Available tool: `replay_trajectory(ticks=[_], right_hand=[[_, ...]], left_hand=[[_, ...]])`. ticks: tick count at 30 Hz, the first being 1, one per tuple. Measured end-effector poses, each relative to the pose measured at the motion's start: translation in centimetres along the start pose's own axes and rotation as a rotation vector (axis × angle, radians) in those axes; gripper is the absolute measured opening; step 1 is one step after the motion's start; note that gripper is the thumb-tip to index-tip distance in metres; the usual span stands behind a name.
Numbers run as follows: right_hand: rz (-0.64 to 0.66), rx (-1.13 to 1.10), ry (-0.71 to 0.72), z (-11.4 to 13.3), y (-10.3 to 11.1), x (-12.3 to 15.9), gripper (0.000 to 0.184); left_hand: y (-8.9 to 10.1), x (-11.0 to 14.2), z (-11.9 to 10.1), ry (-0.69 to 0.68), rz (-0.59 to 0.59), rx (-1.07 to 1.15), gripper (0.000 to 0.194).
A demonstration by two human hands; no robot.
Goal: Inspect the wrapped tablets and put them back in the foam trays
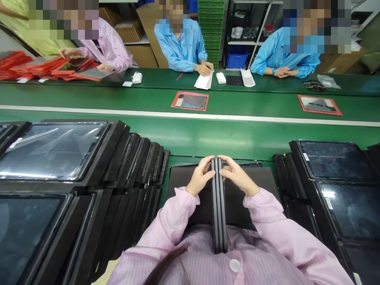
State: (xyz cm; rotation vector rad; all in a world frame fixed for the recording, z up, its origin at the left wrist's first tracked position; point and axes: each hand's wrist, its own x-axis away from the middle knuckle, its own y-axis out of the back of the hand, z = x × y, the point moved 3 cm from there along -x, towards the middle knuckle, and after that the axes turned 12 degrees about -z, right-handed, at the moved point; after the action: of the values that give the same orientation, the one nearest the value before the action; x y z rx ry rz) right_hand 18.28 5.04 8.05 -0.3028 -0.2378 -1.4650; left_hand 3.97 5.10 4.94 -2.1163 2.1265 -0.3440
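Note:
Two or three thin dark grey tablets (219,206), pressed together, stand on edge in front of my body, seen from their narrow side. My left hand (202,176) grips them from the left, fingers at the far end and thumb on the near flat side. From the right, my right hand (236,176) holds the same bundle in a mirrored grip. Under my hands lies a flat black foam sheet (265,184). The broad faces of the held tablets are hidden from this angle.
Leaning stacks of black foam trays with tablets (53,150) rise at the left, and more trayed tablets (329,158) at the right. A green conveyor belt (252,103) runs across, carrying tablets on red sheets (190,101). Three co-workers sit opposite; one handles red-wrapped items (53,69).

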Motion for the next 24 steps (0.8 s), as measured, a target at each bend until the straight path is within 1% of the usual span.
replay_trajectory(ticks=[4, 7, 9, 12, 15, 17, 21, 22, 24], right_hand=[[0.006, 0.031, 0.018, -0.2, 0.2, 0.0, 0.057], [0.079, 0.029, 0.0, -0.4, 0.3, 0.3, 0.07], [0.104, 0.034, -0.006, -0.3, 0.4, 0.4, 0.077], [0.1, 0.031, -0.001, -0.2, 0.5, 0.5, 0.077], [0.1, 0.024, 0.015, 0.0, 0.4, 0.5, 0.072], [0.069, 0.052, 0.018, 0.1, 0.3, 0.2, 0.065], [-0.154, 0.172, 0.028, 0.2, 0.0, -0.7, 0.034], [-0.192, 0.189, 0.034, 0.2, -0.2, -0.8, 0.029], [-0.213, 0.198, 0.043, 0.3, -0.5, -1.1, 0.025]], left_hand=[[0.3, 0.1, 0.4, -0.009, 0.028, -0.025, 0.05], [0.4, 0.2, 0.5, 0.006, 0.107, 0.003, 0.064], [0.5, 0.3, 0.5, 0.01, 0.15, 0.01, 0.071], [0.5, 0.4, 0.5, 0.014, 0.165, 0.018, 0.07], [0.4, 0.4, 0.6, 0.032, 0.159, 0.032, 0.07], [0.4, 0.5, 0.6, 0.043, 0.158, 0.029, 0.071], [0.3, 0.4, 0.5, 0.047, 0.167, 0.029, 0.073], [0.4, 0.4, 0.5, 0.046, 0.167, 0.035, 0.073], [0.4, 0.4, 0.5, 0.049, 0.167, 0.044, 0.073]])
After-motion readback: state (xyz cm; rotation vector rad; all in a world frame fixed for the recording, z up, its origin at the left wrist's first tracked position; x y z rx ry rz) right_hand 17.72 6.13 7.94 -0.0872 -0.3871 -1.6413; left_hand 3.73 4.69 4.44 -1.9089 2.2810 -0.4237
